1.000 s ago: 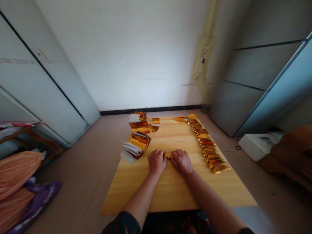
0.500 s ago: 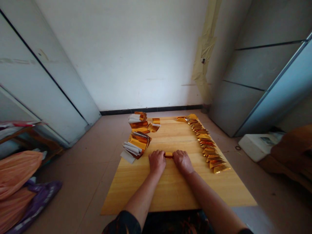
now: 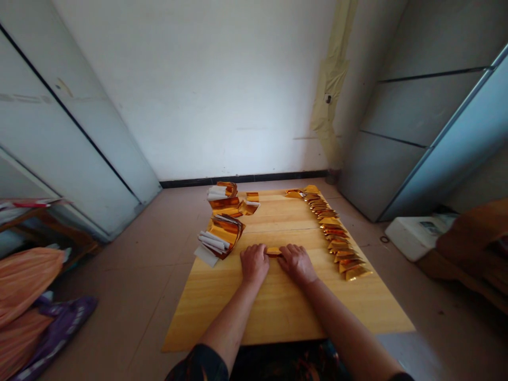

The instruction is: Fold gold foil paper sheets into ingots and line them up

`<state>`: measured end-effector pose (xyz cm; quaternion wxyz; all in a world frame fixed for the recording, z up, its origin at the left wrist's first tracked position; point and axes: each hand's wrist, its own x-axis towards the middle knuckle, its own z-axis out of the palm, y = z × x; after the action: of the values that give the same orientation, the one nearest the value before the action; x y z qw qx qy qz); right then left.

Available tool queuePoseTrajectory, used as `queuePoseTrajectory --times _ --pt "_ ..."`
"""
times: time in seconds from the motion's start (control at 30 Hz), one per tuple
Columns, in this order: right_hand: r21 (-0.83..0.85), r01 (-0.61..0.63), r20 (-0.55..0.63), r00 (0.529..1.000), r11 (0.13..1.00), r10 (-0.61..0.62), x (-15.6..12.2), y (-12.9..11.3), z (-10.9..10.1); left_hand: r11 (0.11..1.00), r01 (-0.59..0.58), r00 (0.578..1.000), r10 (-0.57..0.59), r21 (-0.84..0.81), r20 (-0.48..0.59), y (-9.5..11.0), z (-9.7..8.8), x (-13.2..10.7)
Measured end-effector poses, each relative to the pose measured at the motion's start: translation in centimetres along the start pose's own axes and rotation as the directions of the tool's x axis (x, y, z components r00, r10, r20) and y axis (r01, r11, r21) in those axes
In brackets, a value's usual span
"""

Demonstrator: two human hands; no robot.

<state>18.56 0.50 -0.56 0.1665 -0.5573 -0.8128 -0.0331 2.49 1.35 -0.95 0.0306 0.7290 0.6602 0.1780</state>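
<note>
Both my hands rest on a low wooden table (image 3: 286,312) and pinch a small piece of gold foil paper (image 3: 273,252) between them. My left hand (image 3: 254,263) grips its left end with curled fingers. My right hand (image 3: 297,263) grips its right end, fingers closed. A stack of gold and white foil sheets (image 3: 220,238) lies just left of my left hand. A long row of folded gold pieces (image 3: 337,235) runs along the table's right side, from the far edge to beside my right hand.
More foil stacks (image 3: 224,198) sit at the table's far left. Orange and purple bags (image 3: 35,307) lie on the floor at left. A white box (image 3: 415,236) and a brown object (image 3: 472,243) stand at right. Cabinets flank both sides.
My hands stayed in place, working the foil piece; they spread slightly apart and then closed in a little again. The view shifted slightly.
</note>
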Motion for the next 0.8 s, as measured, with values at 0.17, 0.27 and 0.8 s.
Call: queuePoseTrajectory --times 0.17,0.27,0.8 --pt "0.067 -0.040 -0.006 0.999 0.997 0.040 -0.5 0.5 -0.1 1.000 -0.003 1.000 0.003 -0.017 0.002 0.0 -0.3 -0.2" --pt "0.122 -0.067 -0.004 0.998 0.990 0.068 -0.5 0.9 0.1 1.000 0.005 1.000 -0.005 -0.004 0.015 0.1 -0.4 -0.2" --pt "0.154 -0.061 -0.054 0.996 0.986 0.070 -0.1 1.2 0.8 0.998 -0.031 0.999 0.032 -0.046 0.021 0.0 -0.4 -0.2"
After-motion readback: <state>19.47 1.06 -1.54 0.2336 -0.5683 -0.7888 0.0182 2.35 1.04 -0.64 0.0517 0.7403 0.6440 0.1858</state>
